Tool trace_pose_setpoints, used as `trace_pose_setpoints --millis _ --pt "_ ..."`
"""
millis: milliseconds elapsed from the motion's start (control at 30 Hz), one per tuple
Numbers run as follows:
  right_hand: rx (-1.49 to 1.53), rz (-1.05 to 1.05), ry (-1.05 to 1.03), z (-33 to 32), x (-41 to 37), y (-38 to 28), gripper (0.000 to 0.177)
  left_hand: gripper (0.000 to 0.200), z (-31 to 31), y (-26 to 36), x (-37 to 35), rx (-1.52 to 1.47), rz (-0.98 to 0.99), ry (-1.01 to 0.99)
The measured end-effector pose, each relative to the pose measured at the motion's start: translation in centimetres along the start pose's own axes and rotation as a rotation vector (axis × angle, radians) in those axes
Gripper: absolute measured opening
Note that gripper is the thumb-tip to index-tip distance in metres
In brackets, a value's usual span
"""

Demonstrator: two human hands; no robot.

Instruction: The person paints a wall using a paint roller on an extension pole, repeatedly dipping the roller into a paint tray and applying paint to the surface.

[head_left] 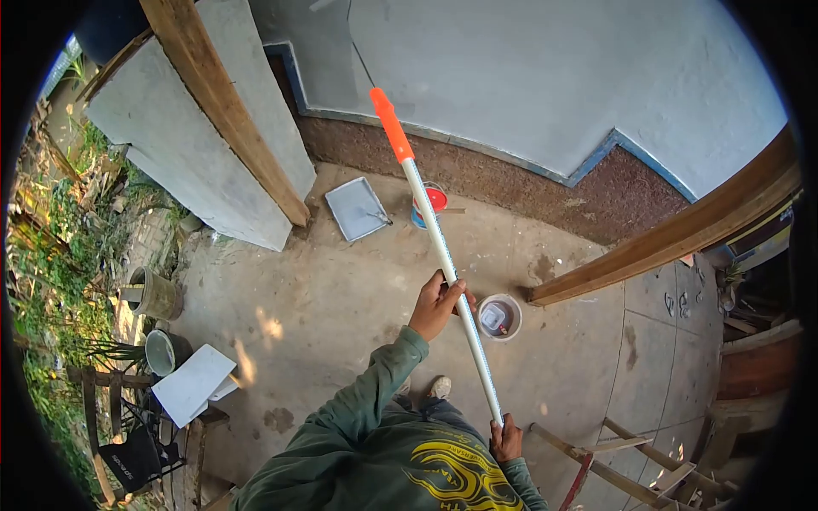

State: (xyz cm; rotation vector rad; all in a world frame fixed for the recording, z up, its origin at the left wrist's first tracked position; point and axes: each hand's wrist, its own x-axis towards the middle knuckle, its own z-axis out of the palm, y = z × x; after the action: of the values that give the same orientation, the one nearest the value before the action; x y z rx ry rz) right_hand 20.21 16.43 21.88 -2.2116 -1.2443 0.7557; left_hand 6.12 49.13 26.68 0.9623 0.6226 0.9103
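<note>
My left hand [436,305] is closed around the middle of a long white pole, fingers wrapped about it. Lower down, my right hand [506,439] grips the pole near its bottom end. An orange handle with a thin metal rod tops the pole, forming a long-handled paint roller [440,234] tilted up toward the grey wall [511,77]. Its head is at the top edge and hard to make out. On the floor beyond my left hand lies a paint tray [356,209], beside a paint can [432,201] partly behind the pole.
A round tub [498,318] with a small container inside stands right of my left hand. Wooden posts [230,111] [656,240] rise on both sides. A wooden ladder-like frame [635,464] lies lower right. Buckets [158,294] and a chair [136,451] line the left.
</note>
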Motion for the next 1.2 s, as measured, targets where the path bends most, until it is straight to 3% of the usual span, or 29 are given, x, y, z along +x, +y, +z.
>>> trace_pose_setpoints --millis 333,500,600,667,767,900,967,1100,1200 --pt "-0.084 0.022 -0.081 0.2 -5.3 5.2 0.027 0.023 -2.0 -9.7 -3.8 -0.054 -0.267 0.108" --pt "-0.148 0.158 -0.205 -0.1 -7.3 8.6 0.035 0.026 -2.9 -16.4 -5.9 -0.036 -0.424 0.200" --pt "-0.145 0.118 -0.233 -0.4 -7.3 9.8 0.035 0.030 -3.2 -19.7 -8.3 0.129 -0.536 0.205" --pt "-0.122 0.112 -0.279 -0.6 -6.7 10.9 0.035 0.036 -3.4 -21.2 -11.1 0.237 -0.677 0.097" --pt "-0.121 0.088 -0.293 0.5 -5.6 12.2 0.035 0.043 -5.6 -23.2 -16.7 0.409 -0.726 0.125" --pt "-0.115 0.021 -0.263 1.8 -3.5 13.2 0.034 0.036 -11.2 -25.1 -27.1 0.535 -0.712 0.394" --pt "-0.114 0.028 -0.271 2.8 -2.7 14.2 0.034 0.038 -13.8 -24.1 -32.0 0.538 -0.905 0.573" --pt "-0.104 0.042 -0.302 4.4 -1.0 15.4 0.037 0.038 -18.1 -25.5 -44.6 0.565 -0.957 0.781" --pt "-0.078 0.099 -0.350 5.4 -0.2 15.2 0.042 0.037 -17.3 -25.0 -51.2 0.339 -1.030 1.011"
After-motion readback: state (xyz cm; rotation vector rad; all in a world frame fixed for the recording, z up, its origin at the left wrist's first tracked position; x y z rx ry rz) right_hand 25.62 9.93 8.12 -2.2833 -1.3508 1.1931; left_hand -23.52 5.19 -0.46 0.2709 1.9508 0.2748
